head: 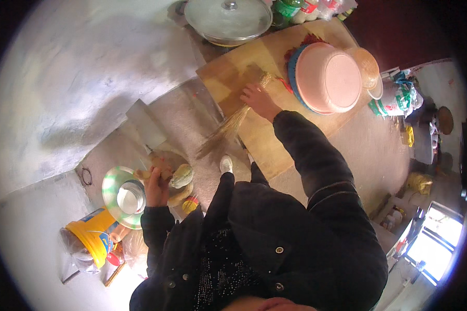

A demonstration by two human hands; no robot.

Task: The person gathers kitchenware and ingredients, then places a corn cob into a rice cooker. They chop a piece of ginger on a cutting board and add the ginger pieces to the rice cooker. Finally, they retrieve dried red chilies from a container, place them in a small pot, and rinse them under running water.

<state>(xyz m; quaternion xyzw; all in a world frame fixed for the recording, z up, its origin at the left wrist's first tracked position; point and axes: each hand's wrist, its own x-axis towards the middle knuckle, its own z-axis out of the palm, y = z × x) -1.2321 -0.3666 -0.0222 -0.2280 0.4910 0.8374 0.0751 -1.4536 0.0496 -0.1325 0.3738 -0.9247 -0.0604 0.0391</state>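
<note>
My right hand grips a straw hand broom over a wooden board. The broom's tied end rests near the board's middle, and its bristles spread past the board's edge above the floor. Lower left, my left hand is beside a pale green vegetable, with blurred brownish pieces at its fingers. Whether it holds any of them is unclear. An upturned pink basin sits over a blue basin on the board. Dried red chillies lie beside the basins.
A large lidded pan stands at the top, next to several plastic bottles. A round green-and-white tray holds a white bowl near my left forearm. Below are a yellow bucket and plastic bags. The wall runs along the left.
</note>
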